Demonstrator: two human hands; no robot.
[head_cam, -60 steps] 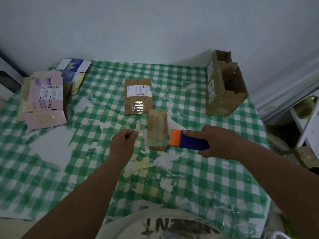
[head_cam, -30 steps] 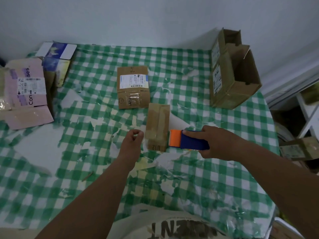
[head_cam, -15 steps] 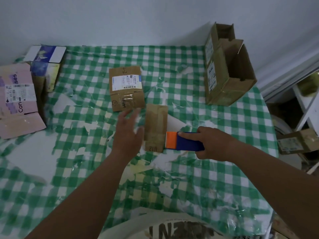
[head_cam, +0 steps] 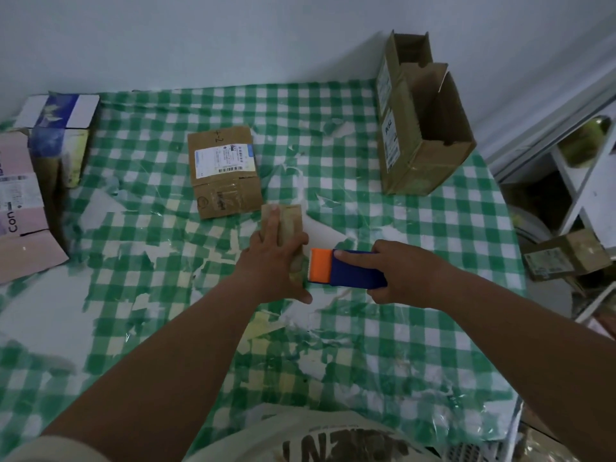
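Mid-table on the checked cloth (head_cam: 416,228): the small box (head_cam: 290,221), lying lengthwise away from the body. Pressed flat under the left hand (head_cam: 271,265), fingers straight along its top, thumb spread at its near end. Just right of it, at its near right edge, the orange end of the dispenser (head_cam: 350,270). Gripped by the right hand (head_cam: 403,275), fingers curled round the blue body, index finger laid along the top. Just beyond the small box, a labelled box (head_cam: 225,171); far right, an open carton (head_cam: 423,135).
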